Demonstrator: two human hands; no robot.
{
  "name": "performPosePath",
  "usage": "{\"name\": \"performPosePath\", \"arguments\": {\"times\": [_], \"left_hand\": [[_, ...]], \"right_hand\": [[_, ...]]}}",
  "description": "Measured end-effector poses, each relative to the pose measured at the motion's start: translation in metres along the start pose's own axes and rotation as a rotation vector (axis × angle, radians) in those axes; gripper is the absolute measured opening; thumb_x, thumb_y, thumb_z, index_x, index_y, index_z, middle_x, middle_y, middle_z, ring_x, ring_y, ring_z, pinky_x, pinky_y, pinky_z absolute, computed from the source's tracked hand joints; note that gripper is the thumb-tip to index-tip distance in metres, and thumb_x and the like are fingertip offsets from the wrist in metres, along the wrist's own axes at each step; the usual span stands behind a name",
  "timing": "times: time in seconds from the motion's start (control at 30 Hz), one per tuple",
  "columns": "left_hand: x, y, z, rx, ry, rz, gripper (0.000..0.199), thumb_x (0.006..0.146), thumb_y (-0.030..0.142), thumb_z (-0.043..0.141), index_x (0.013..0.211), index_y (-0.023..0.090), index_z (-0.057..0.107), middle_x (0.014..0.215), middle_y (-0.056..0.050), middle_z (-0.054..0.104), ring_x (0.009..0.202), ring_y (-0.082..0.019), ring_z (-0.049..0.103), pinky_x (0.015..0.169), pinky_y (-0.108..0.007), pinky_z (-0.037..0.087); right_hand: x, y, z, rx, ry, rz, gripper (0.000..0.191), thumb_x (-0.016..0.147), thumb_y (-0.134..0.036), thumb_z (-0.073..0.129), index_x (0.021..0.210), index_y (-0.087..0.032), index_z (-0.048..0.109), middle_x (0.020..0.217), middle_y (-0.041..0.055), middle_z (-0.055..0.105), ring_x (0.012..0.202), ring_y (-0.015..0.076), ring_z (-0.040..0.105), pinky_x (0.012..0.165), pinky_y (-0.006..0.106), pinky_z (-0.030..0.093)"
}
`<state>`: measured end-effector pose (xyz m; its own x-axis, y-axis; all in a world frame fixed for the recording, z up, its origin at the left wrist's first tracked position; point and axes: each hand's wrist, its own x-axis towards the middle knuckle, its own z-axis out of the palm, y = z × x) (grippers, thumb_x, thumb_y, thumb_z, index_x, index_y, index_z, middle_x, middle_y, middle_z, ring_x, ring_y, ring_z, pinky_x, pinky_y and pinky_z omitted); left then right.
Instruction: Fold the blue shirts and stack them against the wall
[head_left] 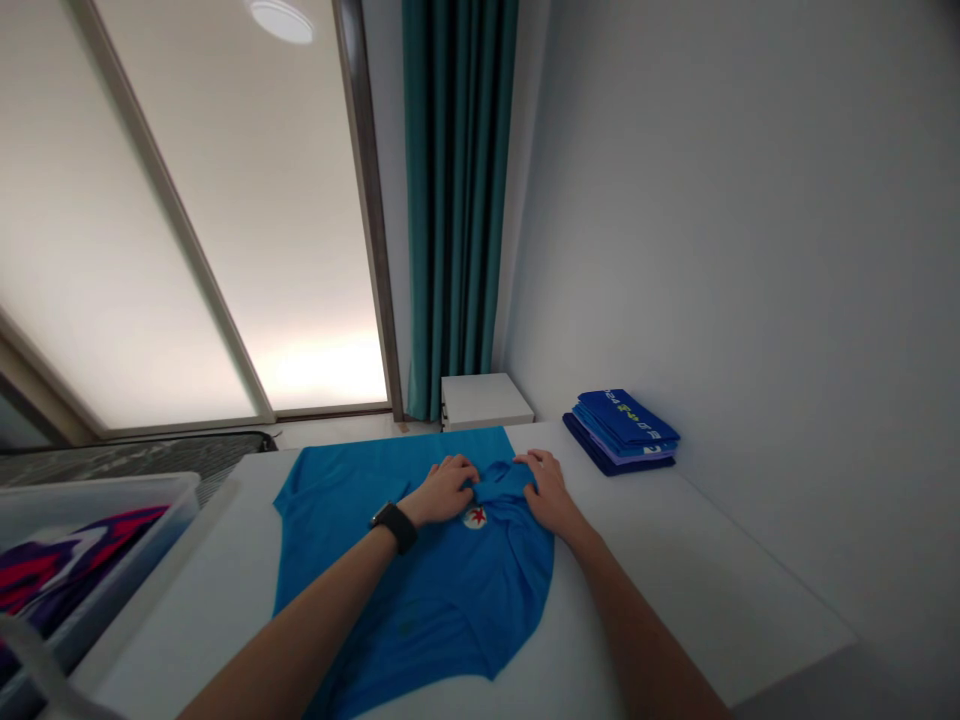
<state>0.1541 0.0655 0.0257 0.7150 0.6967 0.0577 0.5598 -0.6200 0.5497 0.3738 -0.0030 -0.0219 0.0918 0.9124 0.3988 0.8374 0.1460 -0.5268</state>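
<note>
A bright blue polo shirt (420, 590) with a round red-star badge lies spread flat on a white table (675, 560). My left hand (446, 490), with a black watch on its wrist, presses on the collar area just left of the badge. My right hand (544, 490) rests on the collar area at the shirt's right side, fingers curled over the fabric. Both hands lie close together at the neck of the shirt.
A stack of folded blue and purple garments (622, 430) sits at the table's far right by the wall. A clear plastic bin (82, 540) holding pink and purple clothing stands at the left. A white bedside cabinet (484, 400) and teal curtain (457, 200) are behind the table.
</note>
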Motion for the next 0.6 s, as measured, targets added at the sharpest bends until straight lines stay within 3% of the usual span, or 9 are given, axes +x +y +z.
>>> {"name": "performPosePath", "arguments": {"times": [0.1,0.2,0.37,0.5,0.6], "left_hand": [[0.007,0.008,0.006,0.043,0.048,-0.089,0.026,0.086,0.031,0.042,0.092,0.024,0.066,0.113,-0.006,0.057,0.108,-0.026,0.049,0.100,-0.047,0.034],[0.019,0.022,0.016,0.047,0.108,-0.137,0.032,0.088,0.044,0.044,0.084,0.023,0.069,0.106,-0.008,0.060,0.106,-0.029,0.050,0.098,-0.049,0.034],[0.028,0.039,0.020,0.014,0.159,-0.103,0.019,0.082,0.033,0.053,0.077,0.021,0.067,0.099,-0.007,0.062,0.103,-0.027,0.054,0.093,-0.043,0.038],[0.019,0.035,0.003,-0.375,0.218,-0.006,0.025,0.087,0.039,0.047,0.082,0.019,0.061,0.085,-0.002,0.061,0.082,-0.018,0.057,0.076,-0.029,0.044],[0.010,0.022,-0.007,-0.619,0.284,-0.039,0.027,0.086,0.043,0.048,0.081,0.018,0.057,0.073,0.001,0.057,0.069,-0.015,0.053,0.064,-0.026,0.043]], "right_hand": [[0.000,0.000,0.003,0.019,-0.001,0.006,0.055,0.072,-0.006,0.039,0.124,-0.020,0.052,0.123,0.0103,0.047,0.119,0.0228,0.043,0.105,0.040,0.035],[0.000,0.003,0.005,0.057,0.026,-0.012,0.057,0.073,-0.005,0.037,0.127,-0.019,0.050,0.123,0.0103,0.049,0.118,0.0220,0.043,0.106,0.040,0.035],[0.002,0.008,0.003,0.128,0.107,-0.017,0.053,0.075,-0.005,0.035,0.124,-0.018,0.052,0.119,0.0101,0.052,0.115,0.0212,0.047,0.105,0.041,0.036],[0.004,0.010,0.000,0.214,0.158,-0.012,0.045,0.082,-0.010,0.035,0.121,-0.021,0.053,0.115,0.0088,0.055,0.110,0.0208,0.051,0.101,0.041,0.041],[0.005,0.009,-0.001,0.256,0.149,0.011,0.039,0.086,-0.014,0.035,0.119,-0.021,0.054,0.113,0.0086,0.057,0.106,0.0207,0.053,0.097,0.041,0.043]]}}
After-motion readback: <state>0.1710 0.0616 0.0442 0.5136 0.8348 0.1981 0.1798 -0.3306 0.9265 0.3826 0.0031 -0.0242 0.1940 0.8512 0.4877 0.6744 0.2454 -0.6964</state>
